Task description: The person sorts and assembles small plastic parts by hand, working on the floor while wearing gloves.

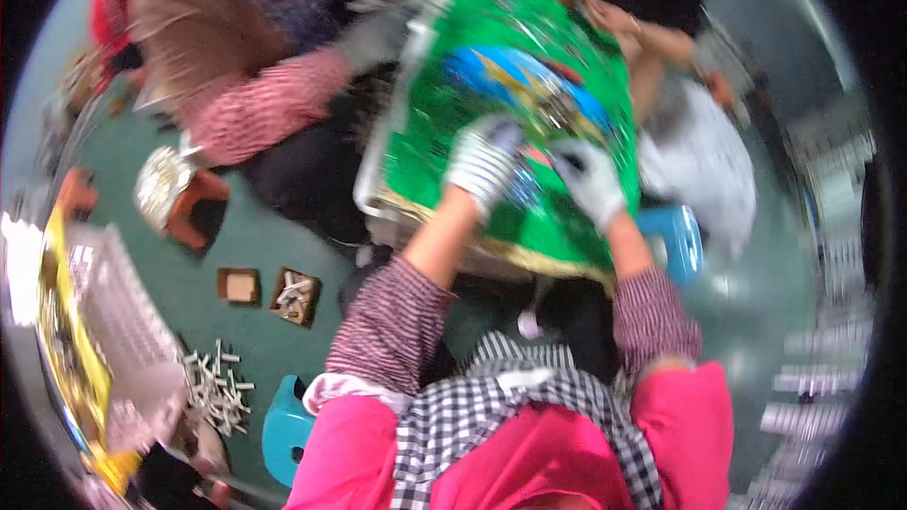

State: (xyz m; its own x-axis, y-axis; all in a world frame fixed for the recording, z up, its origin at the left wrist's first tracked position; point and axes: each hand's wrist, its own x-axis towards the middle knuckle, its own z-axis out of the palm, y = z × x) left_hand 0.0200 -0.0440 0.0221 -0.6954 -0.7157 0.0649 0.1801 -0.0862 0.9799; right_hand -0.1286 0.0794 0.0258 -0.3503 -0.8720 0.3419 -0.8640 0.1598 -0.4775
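My left hand (483,162), in a white striped glove with dark fingertips, is over a glossy green plastic sheet (425,142) with a printed picture. Its fingers curl inward and look closed; whatever they grip is too smeared to name. Close by on the right, my gloved right hand (593,181) faces it, fingers drawn together in a pinch on something I cannot make out. A small pinkish patch shows between the hands, either a part or print. Just beyond them, a little heap of small metallic-looking parts (562,113) lies on the sheet.
Co-workers sit at the far left and far right, one gloved hand (378,38) at the sheet's edge. Two small boxes (296,297), scattered white pieces (217,387), a pale crate (123,312) and a teal stool (286,430) are on the left. A blue stool (673,241) stands right.
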